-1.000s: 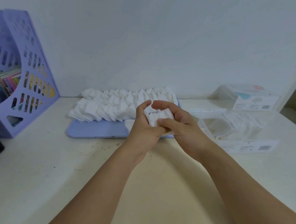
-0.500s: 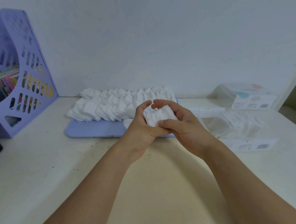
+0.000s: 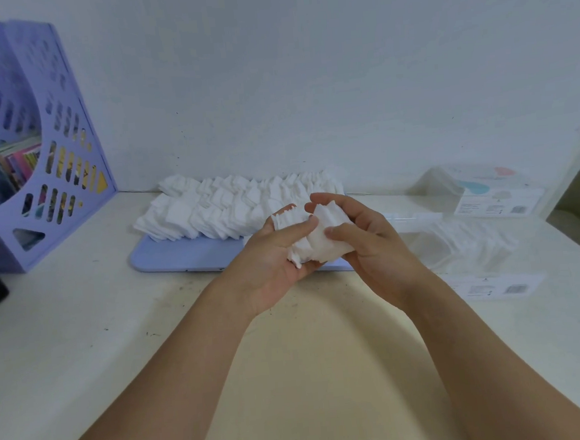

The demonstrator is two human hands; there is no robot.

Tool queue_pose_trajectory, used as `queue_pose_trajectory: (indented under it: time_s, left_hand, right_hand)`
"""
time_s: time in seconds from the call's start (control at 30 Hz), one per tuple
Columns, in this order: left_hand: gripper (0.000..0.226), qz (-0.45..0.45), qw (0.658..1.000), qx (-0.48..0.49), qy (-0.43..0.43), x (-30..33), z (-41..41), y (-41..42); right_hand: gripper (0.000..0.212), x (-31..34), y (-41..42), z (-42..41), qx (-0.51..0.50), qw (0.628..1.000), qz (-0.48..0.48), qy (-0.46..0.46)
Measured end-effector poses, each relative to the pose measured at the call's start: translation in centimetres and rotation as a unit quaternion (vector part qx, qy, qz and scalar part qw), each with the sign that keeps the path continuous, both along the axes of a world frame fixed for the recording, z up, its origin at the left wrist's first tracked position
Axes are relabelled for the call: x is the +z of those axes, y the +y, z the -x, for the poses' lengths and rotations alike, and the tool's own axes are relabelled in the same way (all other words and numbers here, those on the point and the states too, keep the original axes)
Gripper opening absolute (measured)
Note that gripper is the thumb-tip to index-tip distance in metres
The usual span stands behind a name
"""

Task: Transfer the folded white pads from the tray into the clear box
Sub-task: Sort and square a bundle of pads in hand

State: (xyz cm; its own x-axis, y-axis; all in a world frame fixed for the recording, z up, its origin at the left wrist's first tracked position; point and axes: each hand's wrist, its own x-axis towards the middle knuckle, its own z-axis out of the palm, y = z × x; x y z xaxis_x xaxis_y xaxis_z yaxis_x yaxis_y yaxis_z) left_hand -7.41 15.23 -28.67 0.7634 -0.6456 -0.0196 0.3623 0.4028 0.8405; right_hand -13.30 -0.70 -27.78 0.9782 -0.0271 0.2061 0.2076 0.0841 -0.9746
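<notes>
Two hands, your left hand (image 3: pixel 270 255) and right hand (image 3: pixel 369 238), have fanned the pad stack (image 3: pixel 312 233) clamped between curled fingers; squaring continues.

Two bare hands meet above the desk (image 3: pixel 84 337), just in front of the blue tray (image 3: pixel 181 255); left hand (image 3: pixel 270 259) and right hand (image 3: pixel 369 241) together hold a bundle of folded white pads (image 3: pixel 320 238); clear box (image 3: pixel 461 242) right of tray

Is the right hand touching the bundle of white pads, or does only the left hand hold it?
Touching. In the head view, the right hand presses its thumb and curled fingers onto the bundle of white pads, while the left hand grips it too.
</notes>
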Motion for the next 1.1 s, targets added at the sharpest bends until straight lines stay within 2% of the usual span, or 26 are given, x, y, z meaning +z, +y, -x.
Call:
queue_pose_trajectory:
  time_s: [0.1, 0.2, 0.3, 0.4, 0.5, 0.7, 0.83, 1.0, 1.1]
  left_hand:
    - [0.062, -0.016, 1.0, 0.01, -0.019, 0.2, 0.3, -0.2]
    - [0.076, -0.039, 0.999, 0.03, -0.023, 0.1, 0.4, -0.5]
    - [0.064, -0.056, 0.997, 0.042, -0.032, 0.1, 0.5, -0.6]
    - [0.049, -0.064, 0.997, 0.045, -0.025, 0.6, 0.9, -0.5]
    - [0.046, -0.065, 0.997, 0.037, -0.014, 0.8, 1.1, -0.4]
    - [0.048, -0.075, 0.997, 0.007, -0.001, 1.0, 1.2, -0.3]
    - [0.053, -0.055, 0.998, -0.013, 0.035, 1.1, 1.6, -0.4]
    - [0.05, -0.043, 0.997, 0.017, 0.065, 0.9, 2.3, -1.5]
    - [0.065, -0.022, 0.995, -0.025, 0.097, 1.2, 2.0, -0.9]
  right_hand:
    - [0.045, 0.0, 0.2, 0.1, 0.005, 0.999, 0.033, -0.008]
    - [0.043, 0.1, 0.6, 0.3, 0.005, 0.997, 0.075, -0.019]
    - [0.038, 0.2, 0.8, 0.6, 0.01, 0.995, 0.096, -0.023]
    - [0.055, 0.2, 0.6, 0.7, 0.04, 0.995, 0.095, -0.007]
    - [0.074, -0.2, 0.3, 0.4, 0.054, 0.991, 0.122, -0.014]
    - [0.071, -0.6, 0.0, -0.1, 0.016, 0.99, 0.134, -0.037]
    - [0.074, -1.1, 0.5, -0.2, 0.009, 0.98, 0.194, -0.035]
    - [0.098, -1.5, 1.4, 0.1, 0.001, 0.965, 0.259, -0.034]
    - [0.107, -1.4, 1.4, 0.3, 0.002, 0.966, 0.258, -0.022]
